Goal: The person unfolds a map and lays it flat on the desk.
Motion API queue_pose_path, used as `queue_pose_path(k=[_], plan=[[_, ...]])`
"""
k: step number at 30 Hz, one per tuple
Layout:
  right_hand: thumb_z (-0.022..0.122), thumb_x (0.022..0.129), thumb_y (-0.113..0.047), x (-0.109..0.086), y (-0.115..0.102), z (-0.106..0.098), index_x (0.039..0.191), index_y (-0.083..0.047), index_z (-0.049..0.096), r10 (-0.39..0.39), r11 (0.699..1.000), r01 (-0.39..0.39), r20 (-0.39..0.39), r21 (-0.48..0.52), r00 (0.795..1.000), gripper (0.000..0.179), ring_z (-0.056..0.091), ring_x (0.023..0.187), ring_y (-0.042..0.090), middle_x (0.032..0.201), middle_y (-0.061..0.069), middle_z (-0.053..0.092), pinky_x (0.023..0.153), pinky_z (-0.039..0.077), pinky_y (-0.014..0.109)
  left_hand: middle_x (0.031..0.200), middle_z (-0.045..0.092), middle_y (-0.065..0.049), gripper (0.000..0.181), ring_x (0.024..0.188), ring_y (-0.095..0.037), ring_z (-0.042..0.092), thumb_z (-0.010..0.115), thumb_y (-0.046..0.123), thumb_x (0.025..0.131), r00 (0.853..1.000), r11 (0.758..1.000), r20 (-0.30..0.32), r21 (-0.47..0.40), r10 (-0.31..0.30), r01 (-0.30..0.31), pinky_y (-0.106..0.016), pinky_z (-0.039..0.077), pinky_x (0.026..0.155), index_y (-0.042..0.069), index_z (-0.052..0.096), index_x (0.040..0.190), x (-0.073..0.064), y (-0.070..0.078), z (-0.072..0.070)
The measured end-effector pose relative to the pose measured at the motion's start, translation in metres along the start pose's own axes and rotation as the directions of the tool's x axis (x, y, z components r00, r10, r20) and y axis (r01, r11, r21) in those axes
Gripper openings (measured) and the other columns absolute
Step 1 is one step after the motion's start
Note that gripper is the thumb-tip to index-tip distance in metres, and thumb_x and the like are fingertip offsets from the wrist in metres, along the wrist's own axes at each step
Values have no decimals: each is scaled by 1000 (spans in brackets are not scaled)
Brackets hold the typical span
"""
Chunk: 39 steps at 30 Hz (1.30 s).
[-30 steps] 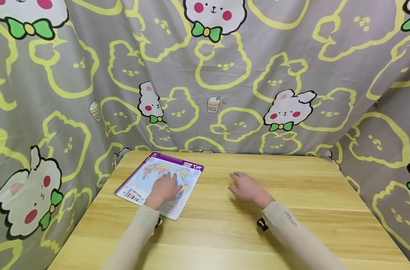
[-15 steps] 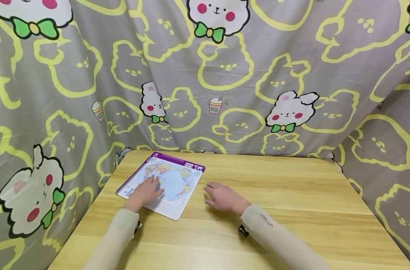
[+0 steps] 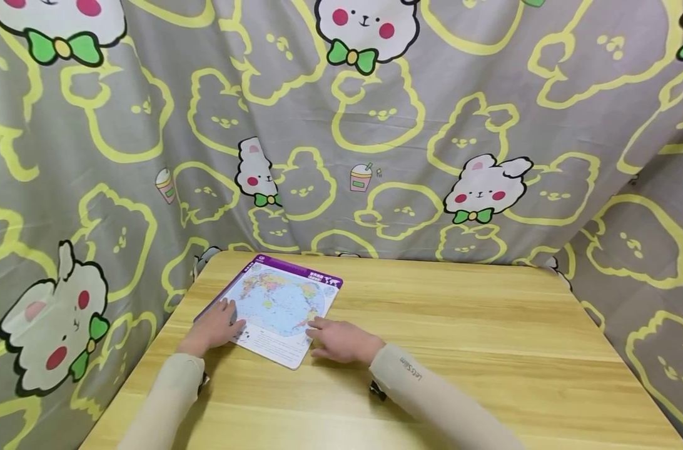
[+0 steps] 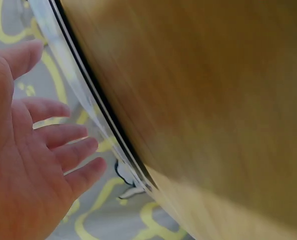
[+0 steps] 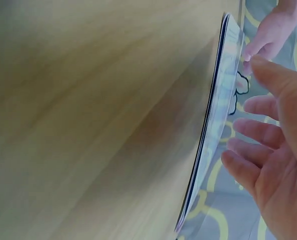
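Tabletop (image 3: 465,375) under map (image 3: 282,297) (fine print (image 3: 276,344) illegible)

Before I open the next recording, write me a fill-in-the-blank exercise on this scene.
To the person, the map lies on the table's ____ half.
The strip along the map's top is ____.
Rabbits on the curtain wear ____ bows.
The hand at the map's right edge is the person's ____ one.
Missing words: left; purple; green; right.

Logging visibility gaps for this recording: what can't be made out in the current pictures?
Part of the map board: head view, behind the left hand.
Its fine print: head view, too small.
Its printed face: both wrist views, steep slant and blur.
Rest of the sleeves: head view, cut off by the bottom edge.
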State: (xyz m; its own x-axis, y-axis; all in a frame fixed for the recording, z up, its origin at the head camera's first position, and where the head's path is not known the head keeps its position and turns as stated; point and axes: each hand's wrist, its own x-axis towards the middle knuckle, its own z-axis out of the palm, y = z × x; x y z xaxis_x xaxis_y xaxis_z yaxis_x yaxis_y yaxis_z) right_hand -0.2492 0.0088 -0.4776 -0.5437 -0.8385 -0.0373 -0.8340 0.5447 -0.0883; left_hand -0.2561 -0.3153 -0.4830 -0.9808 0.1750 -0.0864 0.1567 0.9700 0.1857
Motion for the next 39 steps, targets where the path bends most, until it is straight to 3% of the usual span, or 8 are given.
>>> queue_pose_path(k=[12, 22, 32, 39], plan=[[52, 92, -51, 19, -14, 2, 141, -10, 45, -43, 999, 42, 74, 17, 996, 64, 30, 138, 24, 148, 10, 36, 108, 30, 32, 138, 27, -42, 78, 129, -55, 24, 52, 42, 93, 999, 1000, 54, -12, 2, -1, -59, 26, 104, -22, 33, 132, 0, -24, 0], [52, 91, -54, 27, -20, 6, 142, -19, 44, -52, 997, 60, 141, -53, 989, 62, 31, 136, 29, 150, 5, 34, 107, 32, 36, 141, 23, -42, 80, 130, -56, 20, 54, 46, 91, 994, 1000, 110, -24, 22, -20, -61, 25, 104, -20, 35, 133, 0, -27, -2], [51, 92, -52, 28, -26, 6, 137, -24, 49, -35, 991, 56, 167, -121, 985, 52, 33, 135, 27, 148, 2, 37, 106, 35, 33, 138, 29, -41, 70, 127, -57, 26, 58, 43, 91, 991, 997, 105, -29, 78, -75, -61, 29, 101, -14, 43, 129, -6, -28, -3], [50, 93, -51, 21, -28, 4, 135, -24, 51, -48, 988, 70, 155, -135, 987, 50, 35, 134, 26, 147, 2, 40, 105, 36, 33, 135, 30, -43, 73, 126, -58, 26, 58, 41, 92, 988, 993, 104, -9, 117, -117, -62, 29, 100, -19, 40, 130, -14, -23, -5]])
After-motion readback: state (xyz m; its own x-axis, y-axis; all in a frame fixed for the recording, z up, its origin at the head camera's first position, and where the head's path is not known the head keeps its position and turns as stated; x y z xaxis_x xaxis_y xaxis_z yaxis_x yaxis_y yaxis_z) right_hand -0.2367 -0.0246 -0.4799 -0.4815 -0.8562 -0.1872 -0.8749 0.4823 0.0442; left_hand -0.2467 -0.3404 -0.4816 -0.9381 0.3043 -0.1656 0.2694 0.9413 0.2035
